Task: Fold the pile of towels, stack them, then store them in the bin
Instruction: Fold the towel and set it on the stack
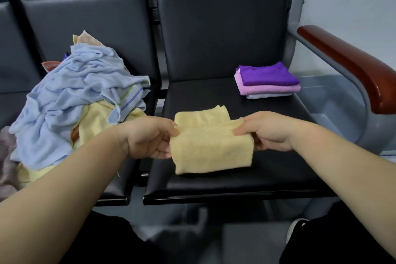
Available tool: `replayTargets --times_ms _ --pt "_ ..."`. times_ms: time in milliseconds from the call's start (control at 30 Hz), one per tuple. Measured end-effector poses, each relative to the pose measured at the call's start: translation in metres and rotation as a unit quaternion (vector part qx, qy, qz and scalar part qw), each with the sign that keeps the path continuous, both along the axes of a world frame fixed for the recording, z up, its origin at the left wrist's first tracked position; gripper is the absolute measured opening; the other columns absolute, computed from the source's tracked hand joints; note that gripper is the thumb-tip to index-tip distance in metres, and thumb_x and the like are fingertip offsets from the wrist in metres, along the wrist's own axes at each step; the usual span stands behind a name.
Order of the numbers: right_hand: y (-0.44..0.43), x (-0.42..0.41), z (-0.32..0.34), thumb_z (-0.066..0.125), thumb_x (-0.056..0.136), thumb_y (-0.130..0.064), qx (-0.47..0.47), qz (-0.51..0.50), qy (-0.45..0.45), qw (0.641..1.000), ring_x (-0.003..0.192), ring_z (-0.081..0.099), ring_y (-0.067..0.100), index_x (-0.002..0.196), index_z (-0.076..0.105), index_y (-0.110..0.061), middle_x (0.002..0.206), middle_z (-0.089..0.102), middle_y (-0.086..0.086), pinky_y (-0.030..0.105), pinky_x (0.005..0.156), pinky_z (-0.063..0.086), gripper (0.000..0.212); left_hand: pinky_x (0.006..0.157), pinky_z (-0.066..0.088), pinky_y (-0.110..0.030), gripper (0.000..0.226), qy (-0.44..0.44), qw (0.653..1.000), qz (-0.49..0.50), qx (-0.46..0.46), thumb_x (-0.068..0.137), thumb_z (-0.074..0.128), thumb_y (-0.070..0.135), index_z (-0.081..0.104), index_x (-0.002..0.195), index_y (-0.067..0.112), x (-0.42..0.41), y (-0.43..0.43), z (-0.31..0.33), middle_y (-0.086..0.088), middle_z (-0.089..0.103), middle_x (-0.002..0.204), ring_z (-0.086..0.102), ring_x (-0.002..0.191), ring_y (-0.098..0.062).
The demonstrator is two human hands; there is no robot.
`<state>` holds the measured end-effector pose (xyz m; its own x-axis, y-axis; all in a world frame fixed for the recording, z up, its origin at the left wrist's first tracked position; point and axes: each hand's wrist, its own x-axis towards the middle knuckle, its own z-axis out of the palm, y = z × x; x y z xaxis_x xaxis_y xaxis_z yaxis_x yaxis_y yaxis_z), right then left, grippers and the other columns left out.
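Left hand (pixel 147 137) and right hand (pixel 267 130) each pinch the soft yellow towel (pixel 211 150); rumpled pile (pixel 70 100) left, folded stack (pixel 266 80) behind.

Pinching folded yellow towel (pixel 212 148) by both ends with left hand (pixel 147 137) and right hand (pixel 267 133) at front of black seat (pixel 203 92); folded stack (pixel 267 80) at its back right; unfolded pile (pixel 70 96) on left seat (pixel 120 180).

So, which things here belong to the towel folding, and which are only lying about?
Job: yellow towel, held by left hand and right hand; unfolded pile; folded stack; grey bin.
Lying about: wooden armrest; shoe.
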<state>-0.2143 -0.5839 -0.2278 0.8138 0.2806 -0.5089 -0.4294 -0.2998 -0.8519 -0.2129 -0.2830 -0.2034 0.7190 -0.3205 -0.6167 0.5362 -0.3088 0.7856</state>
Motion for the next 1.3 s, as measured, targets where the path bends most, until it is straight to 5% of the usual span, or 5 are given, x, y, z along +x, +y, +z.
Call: replayTargets --times_ms 200,433,667,967,1300 --pt "0.005 0.023 -0.004 0.068 0.093 -0.009 0.024 -0.077 -0.014 0.997 0.096 0.068 0.019 0.096 0.073 -0.016 0.107 0.071 0.006 0.033 0.075 0.055 0.009 0.080 0.058 -0.039 0.009 -0.115 0.984 0.127 0.041 0.097 0.058 0.007 0.061 0.094 0.015 0.020 -0.010 -0.016 -0.009 0.068 0.088 0.068 0.079 -0.023" --pt "0.020 0.058 -0.020 0.069 0.093 -0.013 -0.111 -0.131 -0.144 0.975 0.113 0.063 0.019 0.131 0.063 -0.023 0.119 0.063 -0.004 0.044 0.100 0.057 0.039 0.083 0.063 -0.051 0.013 -0.247 0.938 0.187 0.153 0.091 0.063 0.012 0.058 0.103 0.015 0.052 -0.019 -0.038 -0.011 0.066 0.097 0.068 0.085 -0.028" --pt "0.029 0.085 -0.044 0.069 0.093 -0.018 -0.200 -0.137 -0.201 0.949 0.096 0.061 0.008 0.114 0.064 -0.029 0.109 0.065 -0.008 0.027 0.069 0.046 0.025 0.062 0.046 -0.029 0.011 -0.310 0.897 0.163 0.270 0.094 0.056 0.016 0.051 0.102 0.022 0.079 -0.023 -0.068 0.001 0.064 0.091 0.061 0.079 -0.016" --pt "0.035 0.093 -0.061 0.072 0.091 -0.030 -0.295 -0.113 -0.227 0.921 0.089 0.064 0.011 0.107 0.059 -0.029 0.097 0.066 -0.009 0.037 0.079 0.056 0.021 0.052 0.037 -0.034 0.006 -0.392 0.803 0.044 0.448 0.102 0.042 0.017 0.036 0.100 0.014 0.083 -0.031 -0.089 -0.004 0.058 0.080 0.057 0.065 -0.023" --pt "0.045 0.077 -0.038 0.052 0.094 -0.058 -0.452 0.048 -0.093 0.886 0.073 0.060 0.017 0.090 0.058 -0.017 0.088 0.063 0.001 0.030 0.059 0.042 0.042 0.087 0.047 -0.040 0.054 -0.194 0.833 -0.036 0.517 0.102 0.037 0.053 0.049 0.129 0.008 0.065 -0.029 -0.082 -0.013 0.054 0.129 0.057 0.103 -0.028"
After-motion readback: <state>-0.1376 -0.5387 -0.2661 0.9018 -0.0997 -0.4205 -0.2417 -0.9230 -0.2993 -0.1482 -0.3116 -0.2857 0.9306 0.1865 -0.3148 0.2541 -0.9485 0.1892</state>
